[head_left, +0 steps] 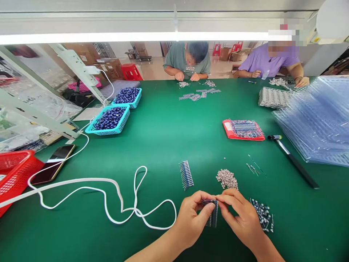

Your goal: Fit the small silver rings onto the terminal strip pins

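Head-worn view, forward and down

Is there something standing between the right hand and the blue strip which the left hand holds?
Nothing visible does: the right hand has its fingers at the top edge of the blue strip in the left hand. The pale pieces lie beyond, not between.

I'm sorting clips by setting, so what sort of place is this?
Probably a small-parts assembly workshop: a green worktop, turquoise plastic baskets of shiny blue pieces, two people opposite handling tiny parts.
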The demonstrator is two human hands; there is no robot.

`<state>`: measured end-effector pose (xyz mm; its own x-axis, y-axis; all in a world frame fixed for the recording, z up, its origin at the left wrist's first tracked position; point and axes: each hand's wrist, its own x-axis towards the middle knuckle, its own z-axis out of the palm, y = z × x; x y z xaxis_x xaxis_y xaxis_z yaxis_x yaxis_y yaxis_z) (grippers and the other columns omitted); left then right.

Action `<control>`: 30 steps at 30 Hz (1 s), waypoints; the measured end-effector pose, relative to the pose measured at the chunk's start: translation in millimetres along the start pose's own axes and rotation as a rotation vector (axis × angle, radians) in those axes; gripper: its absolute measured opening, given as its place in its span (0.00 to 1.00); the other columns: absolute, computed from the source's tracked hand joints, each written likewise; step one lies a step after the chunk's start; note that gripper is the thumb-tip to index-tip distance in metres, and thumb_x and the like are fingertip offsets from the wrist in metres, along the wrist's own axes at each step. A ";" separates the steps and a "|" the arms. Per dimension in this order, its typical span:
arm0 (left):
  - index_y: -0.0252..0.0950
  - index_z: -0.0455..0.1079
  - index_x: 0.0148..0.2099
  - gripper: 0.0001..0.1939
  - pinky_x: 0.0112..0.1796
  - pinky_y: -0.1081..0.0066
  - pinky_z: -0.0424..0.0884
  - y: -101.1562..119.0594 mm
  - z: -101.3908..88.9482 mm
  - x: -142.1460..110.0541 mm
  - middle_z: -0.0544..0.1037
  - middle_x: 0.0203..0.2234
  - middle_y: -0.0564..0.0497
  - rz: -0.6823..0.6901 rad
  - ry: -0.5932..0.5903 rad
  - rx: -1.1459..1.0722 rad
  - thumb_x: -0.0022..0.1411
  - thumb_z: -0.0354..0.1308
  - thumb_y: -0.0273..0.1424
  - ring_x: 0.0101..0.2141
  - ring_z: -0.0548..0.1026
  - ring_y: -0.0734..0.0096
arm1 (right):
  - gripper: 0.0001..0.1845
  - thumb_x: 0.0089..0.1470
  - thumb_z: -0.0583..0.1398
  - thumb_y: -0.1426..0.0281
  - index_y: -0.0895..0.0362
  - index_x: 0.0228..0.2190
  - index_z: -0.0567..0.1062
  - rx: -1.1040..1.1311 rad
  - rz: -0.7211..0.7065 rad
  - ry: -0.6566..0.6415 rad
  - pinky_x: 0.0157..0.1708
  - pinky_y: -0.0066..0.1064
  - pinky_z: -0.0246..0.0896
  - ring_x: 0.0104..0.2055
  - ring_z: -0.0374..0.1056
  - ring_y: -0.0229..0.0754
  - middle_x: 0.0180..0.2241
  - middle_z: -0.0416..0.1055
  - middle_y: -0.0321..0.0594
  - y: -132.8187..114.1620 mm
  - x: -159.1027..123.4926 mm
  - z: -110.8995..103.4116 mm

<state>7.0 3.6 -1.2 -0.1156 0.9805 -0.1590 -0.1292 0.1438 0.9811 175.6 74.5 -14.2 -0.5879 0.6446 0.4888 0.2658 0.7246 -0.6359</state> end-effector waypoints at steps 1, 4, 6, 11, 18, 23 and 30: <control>0.32 0.75 0.42 0.09 0.40 0.71 0.74 -0.2 0.1 -0.2 0.82 0.37 0.43 0.010 0.000 0.014 0.64 0.59 0.32 0.37 0.79 0.65 | 0.13 0.58 0.57 0.79 0.54 0.43 0.72 0.001 0.012 0.002 0.33 0.29 0.69 0.34 0.71 0.38 0.35 0.71 0.41 -0.2 0.1 0.0; 0.33 0.75 0.43 0.08 0.43 0.70 0.75 -0.1 0.5 -1.1 0.82 0.40 0.43 0.036 -0.009 0.034 0.64 0.58 0.30 0.40 0.80 0.63 | 0.10 0.59 0.57 0.77 0.54 0.42 0.72 0.013 0.071 0.018 0.32 0.29 0.70 0.32 0.71 0.37 0.34 0.72 0.39 -1.3 1.0 0.4; 0.33 0.75 0.43 0.08 0.44 0.69 0.75 0.7 0.9 -1.8 0.82 0.41 0.43 0.049 -0.018 0.030 0.64 0.58 0.30 0.42 0.80 0.62 | 0.08 0.58 0.58 0.76 0.54 0.40 0.72 0.015 0.106 0.036 0.30 0.28 0.69 0.30 0.70 0.37 0.33 0.72 0.39 -1.8 1.7 0.7; 0.34 0.75 0.42 0.07 0.44 0.68 0.76 2.9 1.7 -2.7 0.82 0.42 0.43 0.076 -0.014 0.046 0.64 0.57 0.29 0.42 0.80 0.61 | 0.07 0.58 0.58 0.76 0.53 0.37 0.73 0.016 0.101 0.047 0.29 0.29 0.69 0.30 0.70 0.38 0.30 0.72 0.38 -2.5 3.2 1.3; 0.35 0.75 0.42 0.06 0.45 0.68 0.76 1.0 1.3 -3.0 0.82 0.42 0.43 0.090 -0.013 0.069 0.64 0.57 0.28 0.43 0.80 0.61 | 0.10 0.58 0.58 0.77 0.53 0.40 0.73 -0.018 0.067 0.063 0.31 0.30 0.70 0.33 0.71 0.39 0.33 0.73 0.40 0.5 1.6 4.0; 0.34 0.75 0.41 0.06 0.45 0.67 0.76 2.9 1.2 -3.0 0.81 0.45 0.41 0.081 -0.031 0.044 0.64 0.57 0.28 0.45 0.80 0.60 | 0.12 0.57 0.58 0.80 0.54 0.40 0.73 -0.063 0.018 0.074 0.33 0.32 0.69 0.34 0.71 0.40 0.33 0.74 0.40 2.3 -0.3 5.6; 0.33 0.74 0.42 0.08 0.42 0.65 0.78 3.8 -0.9 -3.8 0.80 0.48 0.38 0.028 -0.042 0.003 0.65 0.57 0.31 0.44 0.80 0.57 | 0.12 0.56 0.58 0.80 0.54 0.40 0.73 -0.041 0.067 0.147 0.30 0.30 0.69 0.32 0.70 0.38 0.31 0.73 0.40 -4.8 2.0 2.9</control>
<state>6.0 0.4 3.1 -0.0776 0.9889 -0.1264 -0.1235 0.1163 0.9855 170.9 71.7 -11.9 -0.4504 0.7183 0.5302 0.3331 0.6862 -0.6467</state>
